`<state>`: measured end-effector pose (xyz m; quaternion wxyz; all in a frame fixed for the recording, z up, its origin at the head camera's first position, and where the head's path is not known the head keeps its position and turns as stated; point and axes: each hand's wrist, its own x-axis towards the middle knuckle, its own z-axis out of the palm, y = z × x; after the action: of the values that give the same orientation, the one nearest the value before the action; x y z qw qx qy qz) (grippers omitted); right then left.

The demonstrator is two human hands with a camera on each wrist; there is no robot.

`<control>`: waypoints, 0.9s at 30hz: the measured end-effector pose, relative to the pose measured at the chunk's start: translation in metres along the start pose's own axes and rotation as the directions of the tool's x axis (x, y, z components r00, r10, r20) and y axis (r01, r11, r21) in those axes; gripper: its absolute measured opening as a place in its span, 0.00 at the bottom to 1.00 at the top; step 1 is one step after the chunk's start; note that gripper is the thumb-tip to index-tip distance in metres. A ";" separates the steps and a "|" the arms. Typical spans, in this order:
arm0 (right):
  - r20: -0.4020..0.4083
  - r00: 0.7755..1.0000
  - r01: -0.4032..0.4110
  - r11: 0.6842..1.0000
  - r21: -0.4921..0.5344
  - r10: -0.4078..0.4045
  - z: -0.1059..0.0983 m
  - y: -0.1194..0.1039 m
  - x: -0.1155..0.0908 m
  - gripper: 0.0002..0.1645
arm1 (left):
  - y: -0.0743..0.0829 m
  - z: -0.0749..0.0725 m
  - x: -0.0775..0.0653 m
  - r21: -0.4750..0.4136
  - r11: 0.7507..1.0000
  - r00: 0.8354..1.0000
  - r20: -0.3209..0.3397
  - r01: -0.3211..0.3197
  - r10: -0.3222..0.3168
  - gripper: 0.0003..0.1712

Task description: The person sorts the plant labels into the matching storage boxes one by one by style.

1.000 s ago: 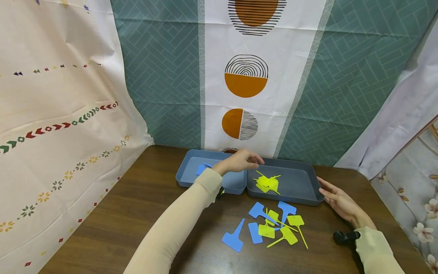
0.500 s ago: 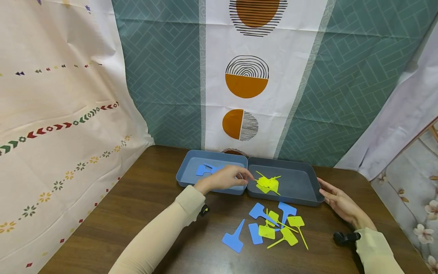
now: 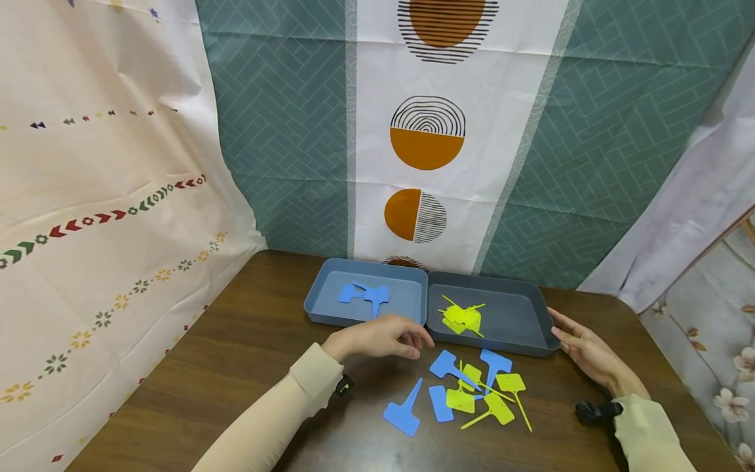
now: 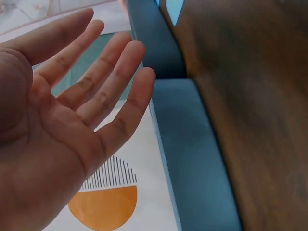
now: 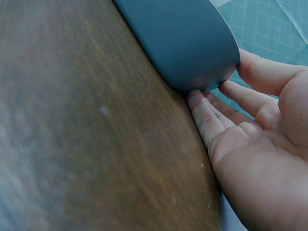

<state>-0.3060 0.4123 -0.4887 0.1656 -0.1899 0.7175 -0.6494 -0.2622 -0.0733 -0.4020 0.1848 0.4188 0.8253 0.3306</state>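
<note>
My left hand hovers in front of the blue-grey tray, fingers loosely bent and holding nothing; the left wrist view shows its bare palm. Blue T-shaped plant labels lie in that tray. My right hand touches the right end of the dark grey tray with extended fingers, and the right wrist view has its fingertips against the tray's corner. A small pile of yellow plant labels rests in the dark tray. Nearest my left hand on the table are a loose blue label and another.
Several blue and yellow labels overlap on the brown table before the dark tray, including a yellow one at the right. Both trays stand side by side at the table's back, close to the patterned curtain.
My left hand has drawn back from over the trays toward the table front, uncovering the blue labels in the left tray. My right hand stays at the dark tray's end.
</note>
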 end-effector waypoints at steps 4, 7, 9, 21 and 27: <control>0.005 1.000 -0.003 1.000 0.006 0.003 0.000 0.001 0.000 0.39 | -0.002 0.011 -0.003 0.032 0.999 0.999 0.044 -0.002 0.000 0.20; 0.009 1.000 -0.007 1.000 0.017 0.006 0.001 0.002 0.000 0.39 | -0.003 0.019 -0.007 0.046 0.999 0.996 0.088 0.019 -0.023 0.26; 0.013 1.000 -0.008 1.000 0.021 0.008 0.001 0.002 -0.001 0.38 | -0.003 0.024 -0.010 0.042 0.998 0.992 0.119 0.044 -0.048 0.34; 0.012 1.000 0.021 0.999 0.026 -0.021 0.000 0.000 -0.002 0.38 | 0.008 0.039 -0.012 0.292 0.957 0.974 0.217 -0.008 -0.057 0.55; 0.015 1.000 0.018 1.000 0.020 -0.018 -0.001 0.001 0.000 0.38 | 0.006 0.043 -0.010 0.364 0.931 0.978 0.200 -0.011 -0.066 0.53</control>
<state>-0.3063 0.4138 -0.4896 0.1670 -0.1993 0.7081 -0.6565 -0.2280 -0.0623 -0.4281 0.1945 0.4665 0.8539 0.1241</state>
